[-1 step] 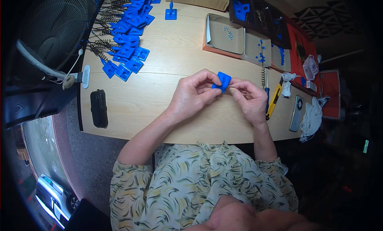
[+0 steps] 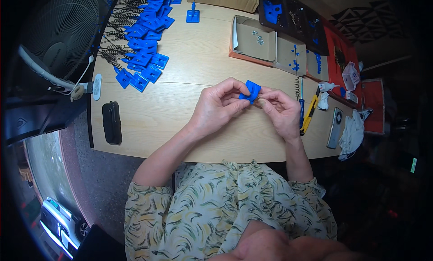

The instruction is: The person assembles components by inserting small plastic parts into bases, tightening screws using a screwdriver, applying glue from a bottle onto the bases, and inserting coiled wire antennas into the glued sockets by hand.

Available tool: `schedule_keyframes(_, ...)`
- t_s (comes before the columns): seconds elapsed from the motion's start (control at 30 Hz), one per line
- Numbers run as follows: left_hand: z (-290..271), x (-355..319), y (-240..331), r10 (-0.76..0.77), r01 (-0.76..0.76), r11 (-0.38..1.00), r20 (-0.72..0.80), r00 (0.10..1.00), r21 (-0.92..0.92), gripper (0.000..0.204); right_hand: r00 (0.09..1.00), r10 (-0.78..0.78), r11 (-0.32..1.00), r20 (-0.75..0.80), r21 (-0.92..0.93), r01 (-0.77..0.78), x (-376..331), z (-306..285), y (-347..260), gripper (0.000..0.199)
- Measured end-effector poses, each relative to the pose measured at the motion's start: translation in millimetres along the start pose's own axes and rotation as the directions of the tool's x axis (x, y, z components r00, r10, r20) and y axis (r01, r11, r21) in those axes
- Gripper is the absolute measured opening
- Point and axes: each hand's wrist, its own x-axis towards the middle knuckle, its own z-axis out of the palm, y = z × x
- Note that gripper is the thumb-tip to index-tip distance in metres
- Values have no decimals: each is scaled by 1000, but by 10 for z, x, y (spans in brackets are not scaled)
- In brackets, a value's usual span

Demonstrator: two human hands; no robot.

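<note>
A small blue plastic square piece (image 2: 251, 90) is held above the wooden table (image 2: 180, 121), in front of my chest. My left hand (image 2: 216, 105) pinches its left side with thumb and fingers. From the right, my right hand (image 2: 279, 110) has its fingertips closed on the piece's lower right edge. The two hands meet at the piece. Whether something small sits between my right fingertips and the piece is too small to tell.
Several blue pieces with black springs (image 2: 144, 49) lie heaped at the far left. An open cardboard box (image 2: 252, 38) and black trays (image 2: 288, 13) stand behind. A blue screwdriver (image 2: 301, 112), yellow knife (image 2: 310, 116), phone (image 2: 334, 128), white cloth (image 2: 354, 132) lie right. A black case (image 2: 112, 122) and fan (image 2: 58, 35) are left.
</note>
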Motion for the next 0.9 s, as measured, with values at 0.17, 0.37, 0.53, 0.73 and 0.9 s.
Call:
schedule_keyframes(0.17,21,34,45,27,-26,999,-51,998,25,34,980,188,915,57,352,-196,19,-13,181,13)
schedule_keyframes(0.37,15,40,-87,61,-42,994,-206,977,96,36,993,114,899,10,425,-107,-14,51,267,13)
schedule_keyframes(0.53,-17,27,35,-178,197,961,-115,977,195,32,998,67,904,-17,425,-54,-47,52,278,12)
schedule_keyframes(0.73,8,13,16,-88,101,992,-148,985,79,31,998,-42,961,-51,271,55,-69,82,241,11)
schedule_keyframes(0.9,2,13,17,-61,75,990,-120,991,117,32,998,-52,983,-30,174,57,-90,59,209,12)
